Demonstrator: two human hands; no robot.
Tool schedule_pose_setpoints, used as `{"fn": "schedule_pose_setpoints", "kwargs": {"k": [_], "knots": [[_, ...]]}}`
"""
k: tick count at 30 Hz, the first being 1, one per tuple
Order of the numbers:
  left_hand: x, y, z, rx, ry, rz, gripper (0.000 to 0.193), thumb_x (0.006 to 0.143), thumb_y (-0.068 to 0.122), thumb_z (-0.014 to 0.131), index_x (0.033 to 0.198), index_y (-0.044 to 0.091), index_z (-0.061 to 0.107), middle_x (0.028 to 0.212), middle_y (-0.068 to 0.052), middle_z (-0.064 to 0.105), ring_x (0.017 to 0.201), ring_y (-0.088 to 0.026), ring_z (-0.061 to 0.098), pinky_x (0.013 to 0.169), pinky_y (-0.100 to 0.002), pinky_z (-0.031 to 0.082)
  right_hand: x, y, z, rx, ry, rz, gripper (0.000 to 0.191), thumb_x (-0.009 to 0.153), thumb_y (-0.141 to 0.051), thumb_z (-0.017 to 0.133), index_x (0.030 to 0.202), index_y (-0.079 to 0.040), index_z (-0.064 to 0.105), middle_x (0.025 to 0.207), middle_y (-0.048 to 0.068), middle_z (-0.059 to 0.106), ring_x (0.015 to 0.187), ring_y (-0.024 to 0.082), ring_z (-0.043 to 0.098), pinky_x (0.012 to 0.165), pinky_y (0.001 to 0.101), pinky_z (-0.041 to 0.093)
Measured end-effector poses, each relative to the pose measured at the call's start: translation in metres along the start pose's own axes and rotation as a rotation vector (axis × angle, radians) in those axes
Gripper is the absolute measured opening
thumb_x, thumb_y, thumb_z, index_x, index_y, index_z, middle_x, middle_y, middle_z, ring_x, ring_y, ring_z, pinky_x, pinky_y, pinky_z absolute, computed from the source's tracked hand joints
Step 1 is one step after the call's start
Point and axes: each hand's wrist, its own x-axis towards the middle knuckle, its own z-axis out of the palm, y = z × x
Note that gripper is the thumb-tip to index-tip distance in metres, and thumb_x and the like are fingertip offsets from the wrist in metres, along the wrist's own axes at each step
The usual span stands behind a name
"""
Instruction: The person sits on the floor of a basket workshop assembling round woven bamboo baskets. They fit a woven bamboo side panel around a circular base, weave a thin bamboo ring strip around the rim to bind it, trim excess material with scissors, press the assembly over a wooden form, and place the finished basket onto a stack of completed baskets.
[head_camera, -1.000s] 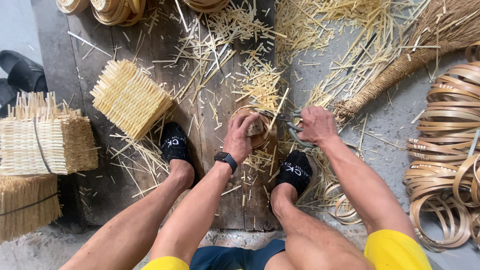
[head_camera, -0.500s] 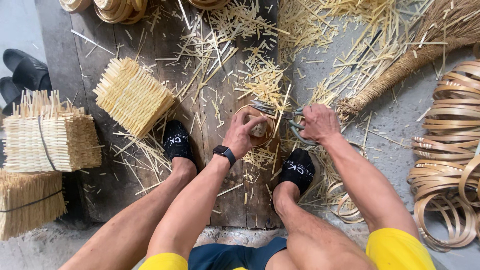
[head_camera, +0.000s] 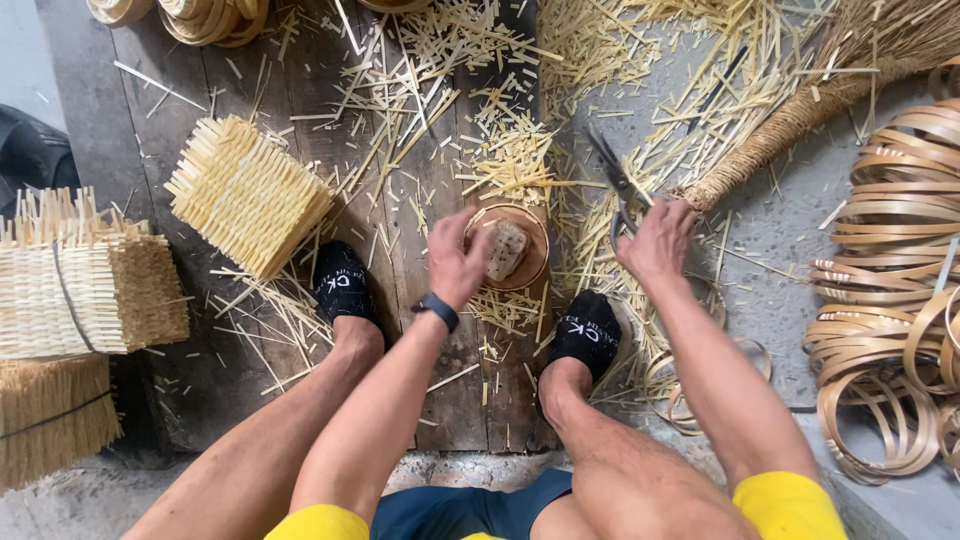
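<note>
Floor: dark wooden planks (head_camera: 300, 330) are being covered by a litter of pale bamboo offcuts (head_camera: 440, 90), with grey concrete lying to the right.
Left hand (head_camera: 458, 258): a small round woven piece (head_camera: 510, 250) is being steadied on the planks between the two black-socked feet; the fingers are curled over its near-left rim, touching it.
Right hand (head_camera: 655, 240): dark shears (head_camera: 615, 180) are being gripped by the handles, blades pointing far and held just right of the round piece.
Step judged: trimming of the round piece appears to be under way; the blades would next need bringing to its rim.
Left side: bundled woven mats (head_camera: 80, 290) are being stacked.
Right side: coiled bamboo strips (head_camera: 890, 330) are lying loose.
</note>
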Motion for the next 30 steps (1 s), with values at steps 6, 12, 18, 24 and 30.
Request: {"fn": "schedule_pose_setpoints", "kwargs": {"k": [6,12,18,24,30], "knots": [[0.046,-0.033,0.014,-0.191,-0.419,-0.489,0.043,0.088,0.023,0.076,0.128,0.010,0.069,0.107,-0.013,0.074,0.087,-0.021,0.074,0.076,-0.035,0.063,-0.022,-0.065,-0.003,0.857,-0.472,-0.054,0.039,0.087,-0.031,0.080,0.116,-0.006,0.074,0.106,0.010,0.076,0.095,0.017,0.071,0.087,0.0329,0.056],[0.047,-0.025,0.024,-0.323,-0.465,-0.462,0.034,0.083,0.016,0.084,0.115,0.006,0.078,0.101,-0.013,0.081,0.086,-0.016,0.075,0.078,-0.028,0.060,-0.015,-0.067,0.004,0.918,-0.471,-0.067,0.026,0.084,-0.022,0.083,0.103,-0.004,0.079,0.088,0.006,0.078,0.076,0.014,0.069,0.069,0.0295,0.056],[0.050,-0.021,0.031,-0.095,-0.435,-0.572,0.031,0.079,0.020,0.087,0.107,0.009,0.080,0.096,-0.011,0.079,0.081,-0.015,0.074,0.078,-0.029,0.059,-0.011,-0.069,0.005,1.000,-0.601,0.125,0.019,0.083,-0.015,0.083,0.095,-0.001,0.079,0.082,0.010,0.076,0.068,0.015,0.069,0.059,0.0283,0.057],[0.033,-0.039,0.028,-0.515,-0.299,-0.888,0.031,0.091,0.018,0.074,0.119,0.005,0.074,0.107,-0.011,0.078,0.088,-0.016,0.074,0.079,-0.030,0.062,-0.026,-0.055,-0.014,1.385,-0.901,0.377,0.023,0.089,-0.019,0.075,0.099,0.001,0.071,0.089,0.013,0.074,0.071,0.019,0.074,0.065,0.0339,0.064],[-0.037,-0.057,0.029,-1.098,-0.372,-0.938,0.025,0.094,0.007,0.068,0.116,-0.004,0.066,0.099,-0.010,0.071,0.086,-0.019,0.071,0.079,-0.039,0.068,-0.059,-0.059,0.020,1.513,-0.778,0.405,0.020,0.093,-0.011,0.072,0.095,0.006,0.063,0.088,0.015,0.070,0.076,0.028,0.075,0.066,0.0426,0.068]]}}
